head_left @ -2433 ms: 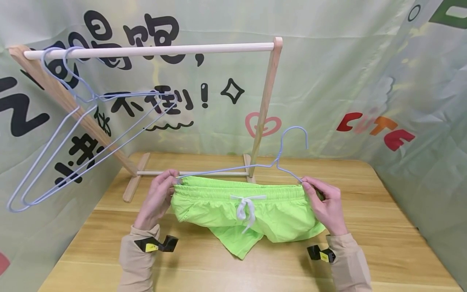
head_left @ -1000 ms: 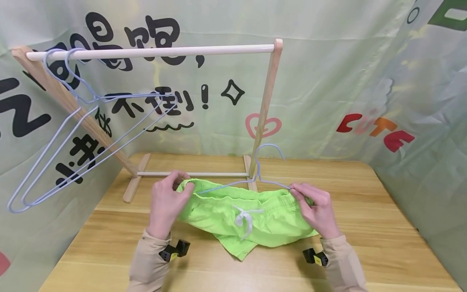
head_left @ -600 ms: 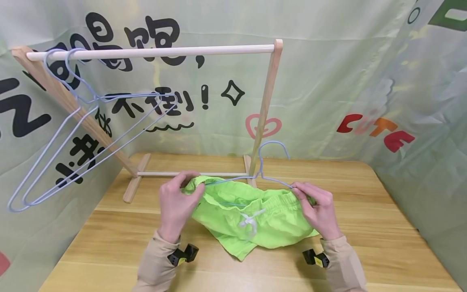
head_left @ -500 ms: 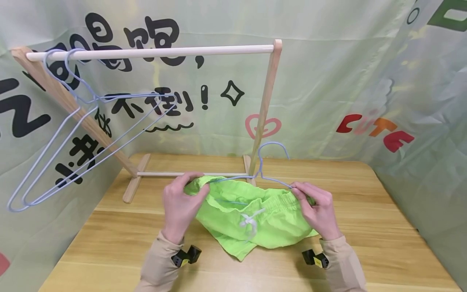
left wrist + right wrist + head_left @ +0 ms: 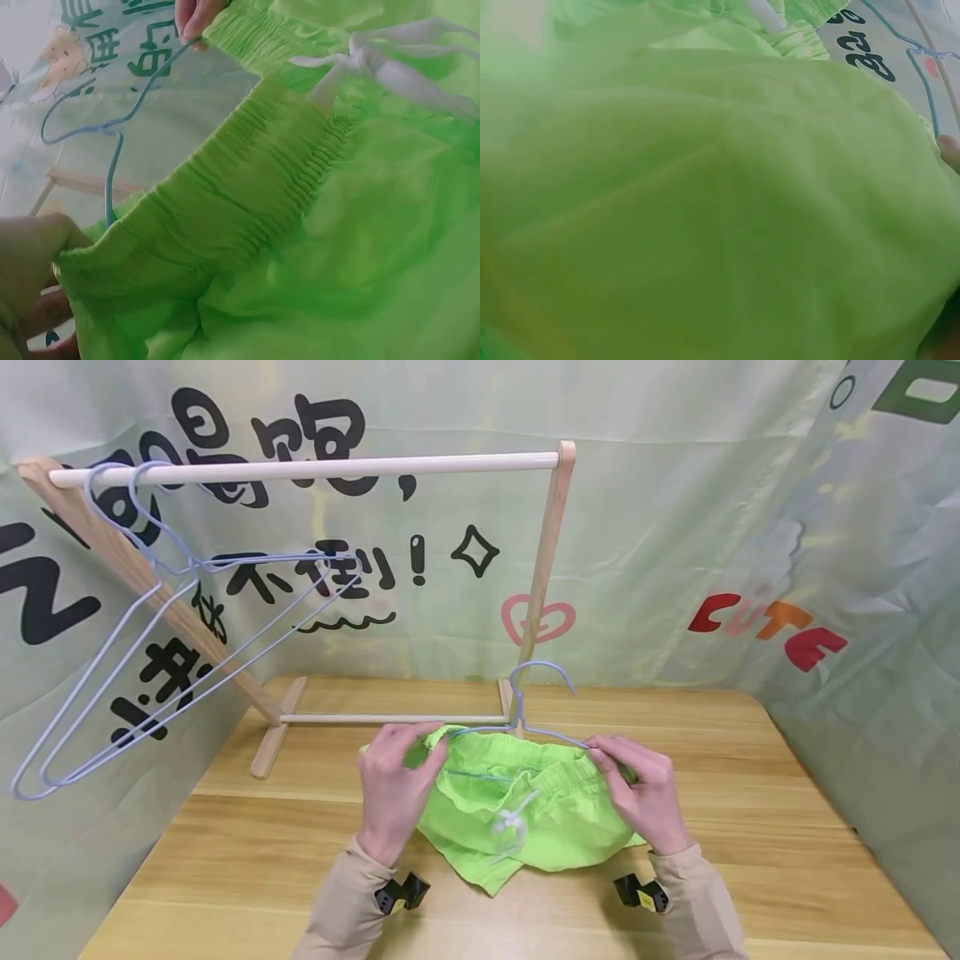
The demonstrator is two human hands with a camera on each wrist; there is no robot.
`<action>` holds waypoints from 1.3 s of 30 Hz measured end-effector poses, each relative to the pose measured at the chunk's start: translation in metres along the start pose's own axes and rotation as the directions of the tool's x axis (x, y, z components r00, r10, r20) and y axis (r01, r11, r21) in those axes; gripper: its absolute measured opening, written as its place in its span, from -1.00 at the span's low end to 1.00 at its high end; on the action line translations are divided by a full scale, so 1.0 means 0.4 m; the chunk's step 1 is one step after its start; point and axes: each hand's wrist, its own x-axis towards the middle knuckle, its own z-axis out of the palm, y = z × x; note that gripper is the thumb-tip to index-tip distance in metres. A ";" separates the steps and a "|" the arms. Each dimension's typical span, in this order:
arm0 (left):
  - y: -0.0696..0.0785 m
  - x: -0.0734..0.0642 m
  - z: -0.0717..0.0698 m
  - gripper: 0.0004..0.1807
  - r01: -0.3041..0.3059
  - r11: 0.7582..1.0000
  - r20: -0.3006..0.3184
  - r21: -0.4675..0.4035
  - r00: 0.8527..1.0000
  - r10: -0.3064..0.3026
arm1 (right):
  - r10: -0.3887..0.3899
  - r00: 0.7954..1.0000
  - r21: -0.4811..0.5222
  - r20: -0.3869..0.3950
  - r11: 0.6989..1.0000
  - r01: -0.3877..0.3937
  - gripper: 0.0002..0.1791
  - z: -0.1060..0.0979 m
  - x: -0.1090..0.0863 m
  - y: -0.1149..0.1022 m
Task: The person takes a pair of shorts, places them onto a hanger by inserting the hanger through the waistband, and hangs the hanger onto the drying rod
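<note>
Shorts, lime green with a tied white drawstring, are held up over the middle of the worktop, waist gaping. Inside that waist I can see the lower bar of a pale blue hanger; its hook stands clear above. The left hand has its grip pinched on the waistband's left corner; whether it also touches the hanger I cannot tell. The right hand keeps a tight grip on the hanger's right arm, at the waistband's edge. From the left wrist, gathered elastic shows close, plus a cartoon animal the head view lacks; from the right wrist, blurred green cloth fills nearly everything. Toward the worktop's far left corner, a wooden rack carries two bare hangers.
</note>
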 end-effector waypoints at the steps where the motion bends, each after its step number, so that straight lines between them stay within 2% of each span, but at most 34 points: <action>1: -0.004 0.002 -0.002 -0.78 -0.012 1.000 0.022 -0.017 1.000 0.012 | 0.003 1.000 0.010 -0.004 1.000 -0.003 -0.92 -0.001 0.002 0.000; 3: -0.016 0.009 -0.013 -0.77 -0.028 0.998 0.093 -0.059 0.995 0.034 | 0.011 1.000 0.024 -0.021 1.000 -0.011 -0.92 -0.005 0.005 -0.001; 5: -0.030 0.016 -0.034 -0.74 -0.031 0.994 0.214 -0.102 0.975 0.053 | 0.021 0.999 0.035 -0.040 0.999 -0.020 -0.89 -0.011 0.007 0.000; 6: -0.036 0.019 -0.046 -0.73 -0.019 0.992 0.285 -0.121 0.957 0.054 | 0.026 0.998 0.038 -0.049 0.999 -0.024 -0.86 -0.015 0.009 0.002; 8: -0.045 0.024 -0.069 -0.67 0.004 0.987 0.416 -0.158 0.907 0.063 | 0.033 0.998 0.028 -0.058 0.999 -0.031 -0.83 -0.022 0.010 0.003; 10: -0.055 0.027 -0.086 -0.59 0.032 0.982 0.513 -0.188 0.856 0.070 | 0.037 0.998 0.019 -0.060 0.999 -0.035 -0.80 -0.027 0.009 0.006; 11: -0.059 0.029 -0.092 -0.55 0.050 0.980 0.544 -0.194 0.836 0.065 | 0.039 0.997 0.014 -0.061 0.999 -0.038 -0.78 -0.029 0.009 0.007; 12: -0.062 0.031 -0.095 -0.53 0.058 0.979 0.560 -0.193 0.826 0.062 | 0.041 0.997 0.010 -0.062 0.999 -0.041 -0.78 -0.031 0.008 0.009; 15: -0.072 0.035 -0.098 -0.58 0.055 0.986 0.578 -0.160 0.814 0.048 | 0.048 0.997 0.008 -0.068 0.999 -0.048 -0.80 -0.032 0.005 0.010; 18: -0.075 0.036 -0.098 -0.72 0.035 0.994 0.582 -0.104 0.813 0.032 | 0.058 0.996 0.016 -0.069 0.998 -0.057 -0.81 -0.031 0.004 0.007; 21: -0.078 0.036 -0.097 -0.83 0.009 0.996 0.586 -0.089 0.809 0.045 | 0.070 0.995 0.032 -0.068 0.997 -0.068 -0.80 -0.027 0.003 0.004; 23: -0.079 0.035 -0.096 -0.87 -0.015 0.997 0.580 -0.079 0.813 0.059 | 0.078 0.995 0.041 -0.070 0.996 -0.075 -0.78 -0.025 0.003 0.004; 25: -0.080 0.035 -0.094 -0.88 -0.052 0.996 0.553 -0.076 0.829 0.086 | 0.087 0.994 0.057 -0.070 0.995 -0.083 -0.78 -0.025 0.002 0.005; 29: -0.084 0.034 -0.094 -0.86 -0.131 0.988 0.434 -0.080 0.888 0.153 | 0.113 0.992 0.088 -0.059 0.990 -0.107 -0.76 -0.029 0.003 0.005; 31: -0.087 0.035 -0.096 -0.83 -0.155 0.985 0.373 -0.081 0.911 0.174 | 0.134 0.990 0.094 -0.047 0.987 -0.129 -0.73 -0.034 0.005 0.003; 34: -0.093 0.037 -0.101 -0.80 -0.165 0.982 0.315 -0.088 0.931 0.185 | 0.167 0.986 0.082 -0.030 0.983 -0.164 -0.70 -0.047 0.008 0.002; 39: -0.100 0.042 -0.112 -0.77 -0.158 0.984 0.249 -0.080 0.953 0.173 | 0.254 0.967 0.073 -0.009 0.965 -0.253 -0.74 -0.077 0.005 0.000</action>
